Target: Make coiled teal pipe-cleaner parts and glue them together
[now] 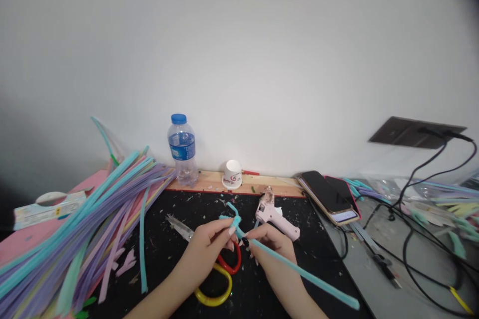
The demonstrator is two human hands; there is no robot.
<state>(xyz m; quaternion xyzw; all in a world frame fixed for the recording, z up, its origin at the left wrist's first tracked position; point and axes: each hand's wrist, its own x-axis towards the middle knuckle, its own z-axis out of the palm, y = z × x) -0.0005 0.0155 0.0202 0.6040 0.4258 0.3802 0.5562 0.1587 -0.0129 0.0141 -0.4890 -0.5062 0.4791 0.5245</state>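
Observation:
Near the middle of the black work mat, my left hand point(210, 242) pinches the bent, looped end of a turquoise pipe cleaner point(305, 274). My right hand point(272, 245) grips the same pipe cleaner just beside it, and its long straight tail slants down to the right across that hand. A short bent tip sticks up above my left fingertips. Beneath my hands lie scissors point(213, 286) with one red and one yellow handle loop, partly hidden by the left hand. Behind my right hand rests a pale pink glue gun point(279, 219).
A heap of pastel pipe cleaners point(101, 229) covers the left side. A water bottle point(182, 149) and a paper cup point(232, 174) stand at the wall. Stacked phones point(329, 194) and black cables point(406, 239) lie on the right. The black mat point(168, 269) carries scraps.

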